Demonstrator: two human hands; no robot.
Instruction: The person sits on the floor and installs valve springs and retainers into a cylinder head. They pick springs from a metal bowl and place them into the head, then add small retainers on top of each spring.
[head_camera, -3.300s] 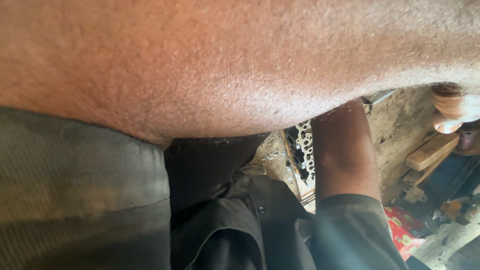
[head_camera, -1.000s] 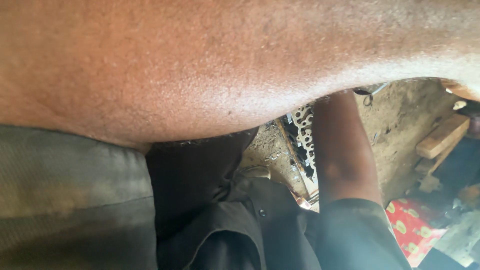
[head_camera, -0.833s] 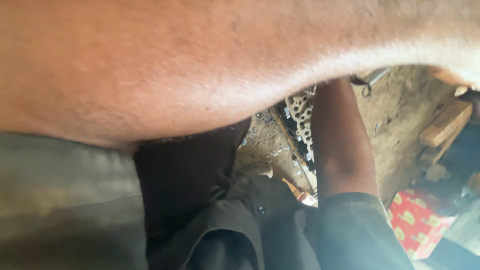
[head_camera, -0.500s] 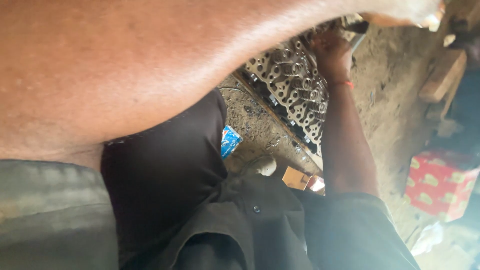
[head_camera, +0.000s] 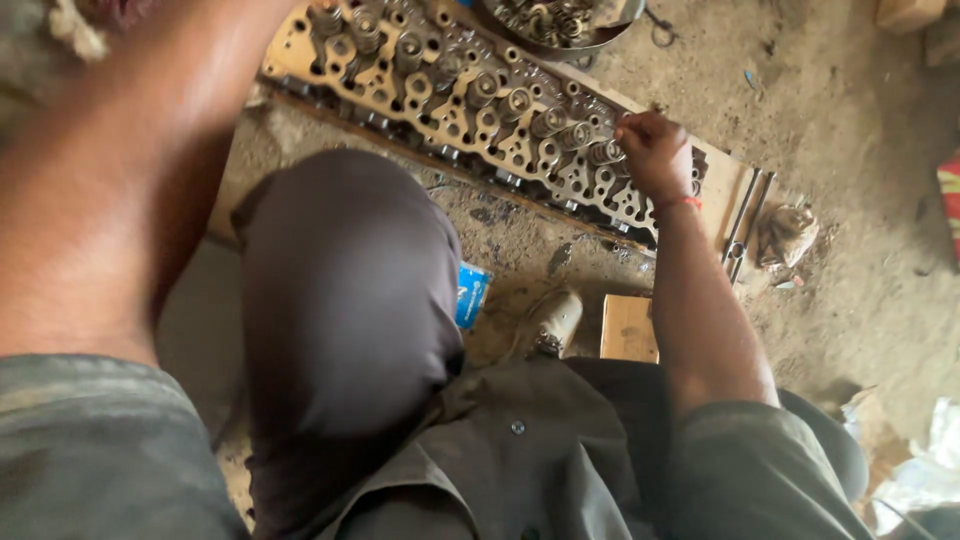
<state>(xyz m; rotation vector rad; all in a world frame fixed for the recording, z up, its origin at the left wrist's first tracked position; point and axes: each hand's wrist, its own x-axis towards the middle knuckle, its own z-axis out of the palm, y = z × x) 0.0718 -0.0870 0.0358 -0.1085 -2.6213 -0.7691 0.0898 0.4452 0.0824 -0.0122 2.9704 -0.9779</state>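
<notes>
One long, grimy metal cylinder head (head_camera: 470, 110) lies on a wooden board (head_camera: 730, 185) on the dirt floor (head_camera: 850, 120), its top crowded with rows of round valve springs, too many and too overlapped to count. One right hand (head_camera: 655, 155) rests on its right end, fingers (head_camera: 628, 125) pinched on a small spring there. The left hand is out of sight; only its forearm (head_camera: 120, 200) shows. One metal bowl of springs (head_camera: 560, 20) sits beyond, one small wooden block (head_camera: 628, 328) nearer.
</notes>
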